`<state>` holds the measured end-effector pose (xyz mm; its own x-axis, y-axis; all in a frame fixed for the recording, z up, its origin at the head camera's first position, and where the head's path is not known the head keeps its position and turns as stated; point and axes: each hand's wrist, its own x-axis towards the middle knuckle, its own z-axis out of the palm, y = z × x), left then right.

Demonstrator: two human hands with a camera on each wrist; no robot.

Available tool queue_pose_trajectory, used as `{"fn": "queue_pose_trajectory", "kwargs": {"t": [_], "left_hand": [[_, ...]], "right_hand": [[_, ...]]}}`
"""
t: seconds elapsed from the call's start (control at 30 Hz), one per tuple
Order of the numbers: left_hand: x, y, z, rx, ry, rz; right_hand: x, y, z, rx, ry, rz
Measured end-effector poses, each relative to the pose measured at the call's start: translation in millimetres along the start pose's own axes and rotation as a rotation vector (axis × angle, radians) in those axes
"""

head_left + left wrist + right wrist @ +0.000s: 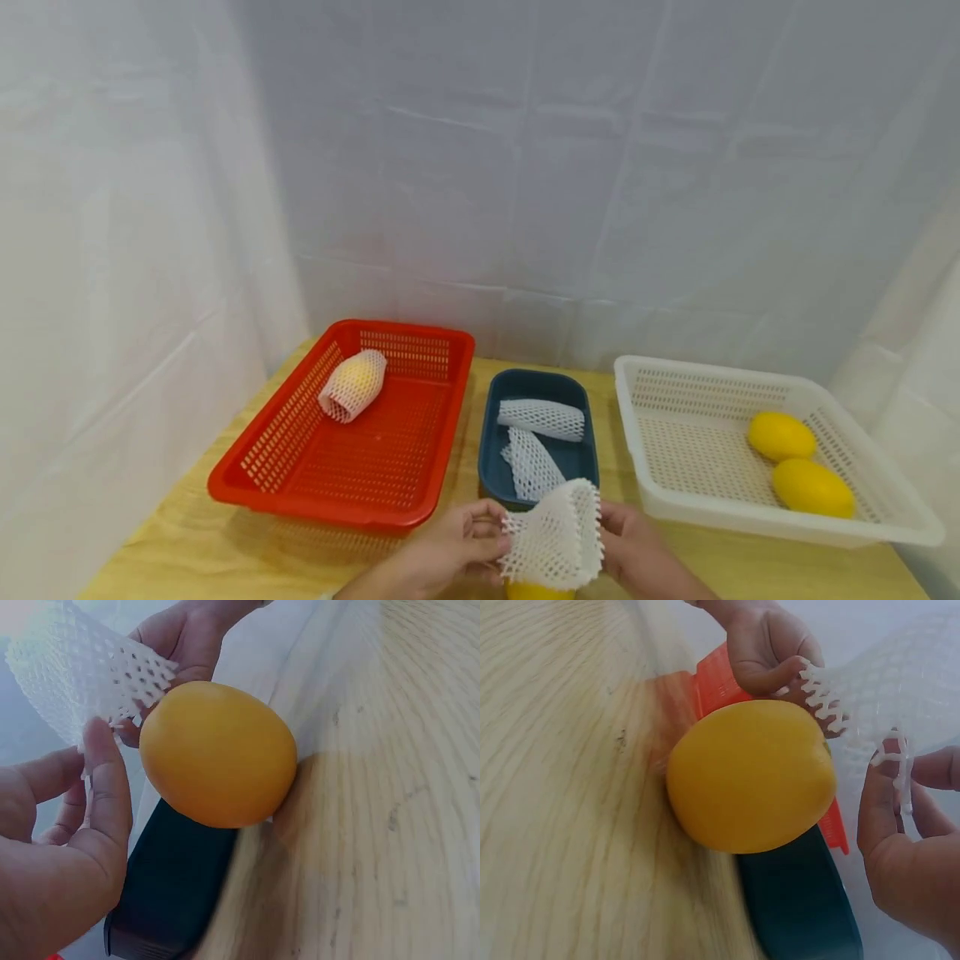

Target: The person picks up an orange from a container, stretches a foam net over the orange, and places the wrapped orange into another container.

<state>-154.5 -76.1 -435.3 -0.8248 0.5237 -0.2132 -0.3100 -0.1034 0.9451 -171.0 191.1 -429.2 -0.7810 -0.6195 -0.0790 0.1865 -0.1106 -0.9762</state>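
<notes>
A white foam fruit net is stretched between my two hands in the head view. The left hand pinches one side of its open edge between thumb and fingers. My right hand pinches the opposite side, partly hidden behind the mesh. Just beneath the net, a smooth yellow oval fruit stands on the wooden table, outside the mesh. Only its lower part shows in the head view. Seen from the right wrist, the fruit has a small greenish spot at its upper end, close to the net's edge.
A dark blue tub behind the hands holds two more foam nets. At left, a red basket contains a netted yellow fruit. A white basket at right holds two bare yellow fruits. White sheeting hangs behind.
</notes>
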Motion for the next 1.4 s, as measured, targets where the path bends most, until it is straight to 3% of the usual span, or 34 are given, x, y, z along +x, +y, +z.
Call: {"fn": "queue_pose_trajectory", "kwargs": {"t": [0.2, 0.3, 0.4, 0.5, 0.77, 0.93, 1.0, 1.2, 1.4], "left_hand": [[-5.0, -9.3, -5.4, -0.019, -0.106, -0.02], [-5.9, -13.5, -6.6, -0.001, -0.104, -0.043], [-6.8, -16.3, -8.6, 0.054, -0.082, -0.106], [-7.1, -18.5, -11.0, 0.11, -0.08, -0.139], [-3.6, -29.0, -16.2, 0.207, -0.114, -0.021], [-4.8, -28.4, -15.2, 0.333, -0.047, -0.054], [-5.3, -27.6, -14.2, 0.353, -0.032, -0.062], [-6.6, -28.0, -15.3, 0.258, -0.018, -0.04], [-5.9, -27.3, -14.7, 0.157, -0.019, -0.055]], "right_hand": [[-5.8, 5.3, -0.9, -0.069, 0.033, 0.072], [-8.9, 6.4, -0.2, -0.086, 0.067, 0.121], [-10.4, 9.4, 0.5, -0.102, 0.098, 0.173], [-10.5, 14.4, 0.0, -0.095, 0.087, 0.171], [-5.5, 33.6, -3.4, -0.235, 0.029, 0.026], [-0.8, 44.3, -7.0, -0.289, 0.016, 0.053], [0.4, 46.3, -7.7, -0.284, 0.042, 0.102], [-0.5, 47.9, -8.8, -0.229, 0.046, 0.073], [-4.6, 43.0, -8.1, -0.12, 0.076, 0.147]]}}
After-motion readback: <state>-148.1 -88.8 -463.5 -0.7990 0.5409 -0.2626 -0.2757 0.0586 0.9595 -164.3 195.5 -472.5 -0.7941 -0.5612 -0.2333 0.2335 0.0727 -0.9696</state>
